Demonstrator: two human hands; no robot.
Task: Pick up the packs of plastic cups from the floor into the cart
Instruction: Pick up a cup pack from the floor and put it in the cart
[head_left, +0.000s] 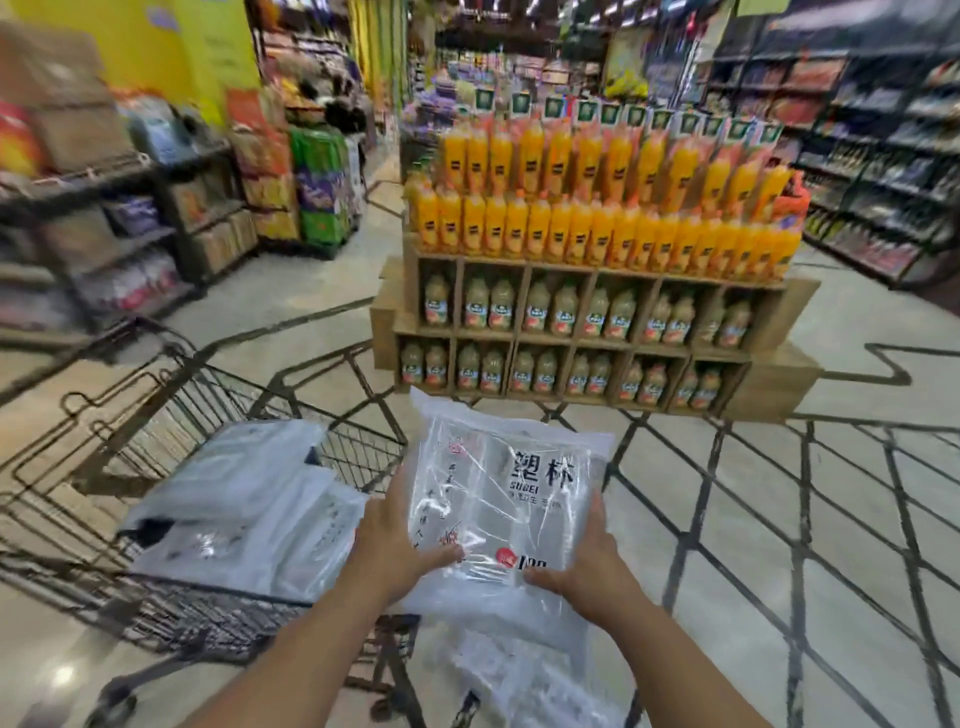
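- The pack of plastic cups (498, 514) is up off the floor, held flat in the air just to the right of the cart (171, 519), level with its rim.
- Both hands are clamped on its near end: the left hand (395, 545) on the left edge, the right hand (592, 566) on the right corner.
- The wrap looks slippery and slack; I'd keep the grip on the edges and support from beneath.
- Carry it left over the rim and lay it flat on the packs already in the cart (244, 499).
- Another pack (524, 675) lies on the floor below; avoid treading on it.
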